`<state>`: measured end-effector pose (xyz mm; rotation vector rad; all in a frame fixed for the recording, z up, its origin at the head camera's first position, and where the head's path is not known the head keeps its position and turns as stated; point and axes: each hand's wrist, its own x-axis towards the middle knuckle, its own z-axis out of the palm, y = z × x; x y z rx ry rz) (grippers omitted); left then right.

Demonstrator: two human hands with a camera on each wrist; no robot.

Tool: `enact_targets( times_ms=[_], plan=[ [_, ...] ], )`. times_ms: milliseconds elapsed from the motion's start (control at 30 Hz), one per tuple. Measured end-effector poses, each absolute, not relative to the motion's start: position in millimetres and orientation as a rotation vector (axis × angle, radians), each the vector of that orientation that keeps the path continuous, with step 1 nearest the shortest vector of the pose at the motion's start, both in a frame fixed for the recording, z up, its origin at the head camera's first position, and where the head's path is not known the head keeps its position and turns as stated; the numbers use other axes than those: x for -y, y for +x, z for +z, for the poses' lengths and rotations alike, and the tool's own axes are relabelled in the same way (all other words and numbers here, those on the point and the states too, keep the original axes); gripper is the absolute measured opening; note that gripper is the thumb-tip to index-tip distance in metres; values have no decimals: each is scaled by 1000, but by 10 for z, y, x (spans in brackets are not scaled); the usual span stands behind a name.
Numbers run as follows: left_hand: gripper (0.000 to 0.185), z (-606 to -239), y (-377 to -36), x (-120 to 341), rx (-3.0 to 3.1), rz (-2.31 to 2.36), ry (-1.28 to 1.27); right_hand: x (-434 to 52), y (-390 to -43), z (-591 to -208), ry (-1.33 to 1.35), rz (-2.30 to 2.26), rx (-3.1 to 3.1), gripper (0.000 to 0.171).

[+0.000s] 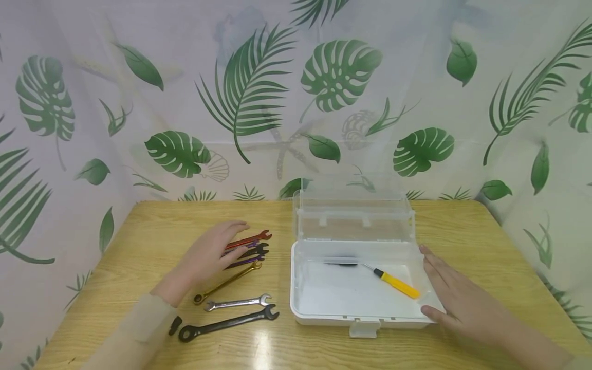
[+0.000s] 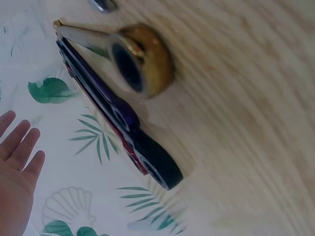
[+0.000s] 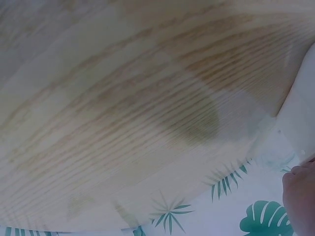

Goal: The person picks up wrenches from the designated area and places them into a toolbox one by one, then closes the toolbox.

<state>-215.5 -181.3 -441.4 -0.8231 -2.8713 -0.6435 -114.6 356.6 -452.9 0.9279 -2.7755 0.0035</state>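
My left hand (image 1: 210,257) hovers over a bunch of wrenches with its fingers extended, the thumb above their middle. In that bunch lie a red wrench (image 1: 252,239), a dark wrench (image 1: 260,250) and purple ones (image 1: 247,262). The left wrist view shows the fingers apart from the wrenches, near a gold ratchet wrench (image 2: 160,64). My right hand (image 1: 462,303) rests along the right side of a white toolbox (image 1: 293,288), fingers straight against the wall and thumb at the front corner. Inside the box lies a yellow screwdriver (image 1: 400,285), beside a dark item (image 1: 347,263) partly hidden.
The toolbox's clear lid (image 1: 356,221) stands raised at the back, its white latch (image 1: 364,329) hanging in front. Nearer me lie a silver wrench (image 1: 238,303), a large black ratchet wrench (image 1: 228,325) and a small black piece (image 1: 175,325). Leaf-patterned cloth (image 1: 273,103) surrounds the wooden table (image 1: 157,231).
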Motion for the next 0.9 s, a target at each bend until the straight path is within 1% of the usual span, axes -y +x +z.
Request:
enact_targets(
  times_ms=[333, 633, 767, 900],
  plan=[
    [46, -4501, -2290, 1959, 2886, -765, -712, -3562, -1142, -4531, 915, -4, 2805, 100],
    [39, -4642, -2419, 2093, 2801, -1217, -524, -3566, -1148, -4540, 933, 5, 2776, 100],
    [38, -4666, -2459, 2126, 2818, -1294, -426, -3563, -1140, -4534, 918, 1, 2793, 100],
    [35, -4689, -2494, 2163, 2859, -1345, -385, -3560, -1138, -4539, 911, 3, 2792, 99]
  ],
)
